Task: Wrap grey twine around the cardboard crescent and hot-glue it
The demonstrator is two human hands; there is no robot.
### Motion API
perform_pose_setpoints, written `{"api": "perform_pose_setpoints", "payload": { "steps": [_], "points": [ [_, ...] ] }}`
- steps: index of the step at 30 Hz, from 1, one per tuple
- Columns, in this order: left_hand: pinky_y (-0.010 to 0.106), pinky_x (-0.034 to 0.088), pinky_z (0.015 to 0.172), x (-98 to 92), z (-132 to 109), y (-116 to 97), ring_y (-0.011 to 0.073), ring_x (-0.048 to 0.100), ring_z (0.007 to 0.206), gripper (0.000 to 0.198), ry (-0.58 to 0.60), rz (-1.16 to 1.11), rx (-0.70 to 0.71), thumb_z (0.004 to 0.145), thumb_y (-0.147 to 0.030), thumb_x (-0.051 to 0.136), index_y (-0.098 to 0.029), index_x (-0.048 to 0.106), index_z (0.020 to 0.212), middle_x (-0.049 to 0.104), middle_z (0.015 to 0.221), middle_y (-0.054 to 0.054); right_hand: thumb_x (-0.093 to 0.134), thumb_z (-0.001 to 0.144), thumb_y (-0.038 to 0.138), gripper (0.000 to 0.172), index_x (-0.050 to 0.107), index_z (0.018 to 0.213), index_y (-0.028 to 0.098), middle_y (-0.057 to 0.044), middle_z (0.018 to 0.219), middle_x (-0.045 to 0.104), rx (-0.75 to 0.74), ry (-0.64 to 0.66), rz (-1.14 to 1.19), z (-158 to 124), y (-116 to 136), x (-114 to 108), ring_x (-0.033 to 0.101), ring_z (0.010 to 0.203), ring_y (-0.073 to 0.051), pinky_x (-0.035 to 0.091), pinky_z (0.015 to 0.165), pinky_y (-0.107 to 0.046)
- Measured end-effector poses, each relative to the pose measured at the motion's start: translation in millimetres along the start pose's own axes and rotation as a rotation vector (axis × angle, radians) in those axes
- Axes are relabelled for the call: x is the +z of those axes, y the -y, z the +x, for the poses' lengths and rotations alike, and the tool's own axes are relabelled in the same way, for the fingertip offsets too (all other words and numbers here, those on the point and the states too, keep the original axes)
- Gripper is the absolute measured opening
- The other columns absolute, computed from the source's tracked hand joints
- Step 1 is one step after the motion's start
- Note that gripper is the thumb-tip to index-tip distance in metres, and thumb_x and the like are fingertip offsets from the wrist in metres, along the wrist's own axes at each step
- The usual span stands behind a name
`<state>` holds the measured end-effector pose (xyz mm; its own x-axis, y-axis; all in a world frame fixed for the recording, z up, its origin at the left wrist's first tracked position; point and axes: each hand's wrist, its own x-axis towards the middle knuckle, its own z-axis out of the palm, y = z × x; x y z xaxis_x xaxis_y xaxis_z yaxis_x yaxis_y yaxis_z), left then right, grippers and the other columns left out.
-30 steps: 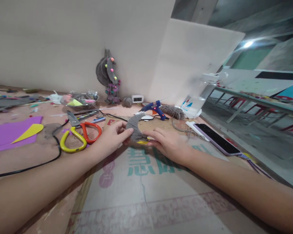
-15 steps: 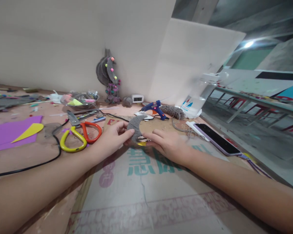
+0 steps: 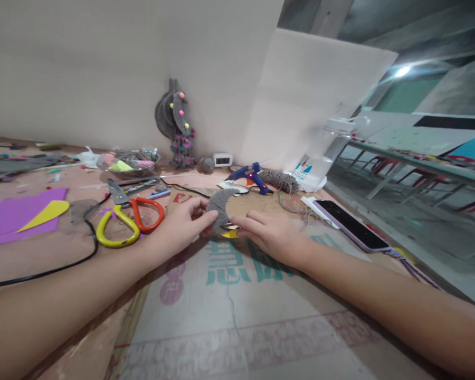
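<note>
A crescent shape (image 3: 219,206) wrapped in grey yarn stands tilted above the cardboard sheet. My left hand (image 3: 188,219) is closed on its left edge, thumb in front and fingers behind. At the lower right, my right hand (image 3: 267,232) pinches the crescent's lower end, fingertips close together. A yellow piece (image 3: 230,233) shows beneath that end, beside the right fingers; how it joins the crescent is hidden. Just behind the hands lies a blue glue gun (image 3: 248,175) with a small red light, next to a bundle of grey yarn (image 3: 281,181).
Scissors (image 3: 119,227) with yellow and red handles lie left of my left forearm, near purple sheets (image 3: 19,216) and a black cord (image 3: 63,271). A phone (image 3: 352,224) and a clear bottle (image 3: 314,163) are at right. A grey hanging ornament (image 3: 174,119) stands behind.
Both hands keep nearly the same place and grip. The crescent has tilted very slightly, and a little more of the yellow piece shows at its lower end.
</note>
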<state>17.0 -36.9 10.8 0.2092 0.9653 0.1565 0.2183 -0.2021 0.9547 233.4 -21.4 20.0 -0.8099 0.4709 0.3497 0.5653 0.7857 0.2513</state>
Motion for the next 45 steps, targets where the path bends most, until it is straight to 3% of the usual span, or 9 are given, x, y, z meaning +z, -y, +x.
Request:
{"api": "perform_pose_setpoints", "payload": {
  "steps": [6, 9, 15, 26, 40, 45],
  "points": [
    [0.023, 0.039, 0.055, -0.8, 0.3, 1.2, 0.0113, 0.050, 0.056, 0.021, -0.004, 0.017, 0.014, 0.078, -0.035, 0.052, -0.016, 0.054, 0.087, 0.054, 0.064, -0.003, 0.039, 0.090, 0.031, 0.030, 0.054, 0.113, 0.018, -0.006, 0.091, 0.064, 0.098, -0.126, 0.126, 0.4, -0.2, 0.2, 0.058, 0.075, -0.013, 0.041, 0.063, -0.022],
    [0.024, 0.040, 0.055, -1.4, 0.9, 1.4, 0.0114, 0.051, 0.057, 0.022, -0.018, 0.023, 0.009, 0.077, -0.035, 0.052, -0.016, 0.055, 0.088, 0.056, 0.067, -0.001, 0.039, 0.090, 0.033, 0.032, 0.055, 0.113, 0.018, -0.006, 0.089, 0.064, 0.079, -0.107, 0.108, 0.8, 0.1, -0.7, 0.060, 0.075, -0.015, 0.043, 0.063, -0.024],
    [0.024, 0.042, 0.057, -1.4, 2.2, 3.5, 0.0125, 0.054, 0.063, 0.023, -0.076, 0.035, 0.037, 0.076, -0.035, 0.053, -0.016, 0.058, 0.087, 0.061, 0.080, 0.002, 0.037, 0.091, 0.034, 0.032, 0.055, 0.112, 0.018, -0.006, 0.085, 0.063, 0.057, -0.068, 0.082, 1.4, 1.0, -2.9, 0.060, 0.072, -0.014, 0.042, 0.060, -0.023],
    [0.024, 0.041, 0.057, -2.1, 2.7, 3.8, 0.0128, 0.054, 0.064, 0.022, -0.068, 0.078, 0.048, 0.077, -0.034, 0.052, -0.016, 0.058, 0.088, 0.060, 0.079, 0.001, 0.038, 0.090, 0.034, 0.030, 0.053, 0.113, 0.020, -0.004, 0.087, 0.064, 0.023, -0.031, 0.057, -0.6, -2.0, 2.1, 0.057, 0.069, -0.014, 0.036, 0.056, -0.023],
    [0.025, 0.042, 0.059, -1.2, 0.0, 0.4, 0.0128, 0.053, 0.063, 0.023, -0.053, 0.052, 0.036, 0.077, -0.035, 0.052, -0.016, 0.058, 0.089, 0.060, 0.079, 0.001, 0.037, 0.091, 0.035, 0.030, 0.056, 0.109, 0.019, -0.002, 0.075, 0.063, -0.032, -0.070, 0.021, -2.1, -5.1, 4.0, 0.054, 0.061, -0.011, 0.031, 0.052, -0.022],
    [0.024, 0.043, 0.058, -0.7, 0.6, 0.9, 0.0131, 0.055, 0.064, 0.023, -0.067, 0.040, 0.045, 0.076, -0.034, 0.053, -0.015, 0.059, 0.088, 0.062, 0.080, 0.003, 0.039, 0.091, 0.033, 0.028, 0.057, 0.106, 0.018, -0.004, 0.081, 0.065, 0.005, -0.112, 0.091, -1.7, -4.9, 3.4, 0.057, 0.067, -0.012, 0.038, 0.057, -0.022]
  ]
}}
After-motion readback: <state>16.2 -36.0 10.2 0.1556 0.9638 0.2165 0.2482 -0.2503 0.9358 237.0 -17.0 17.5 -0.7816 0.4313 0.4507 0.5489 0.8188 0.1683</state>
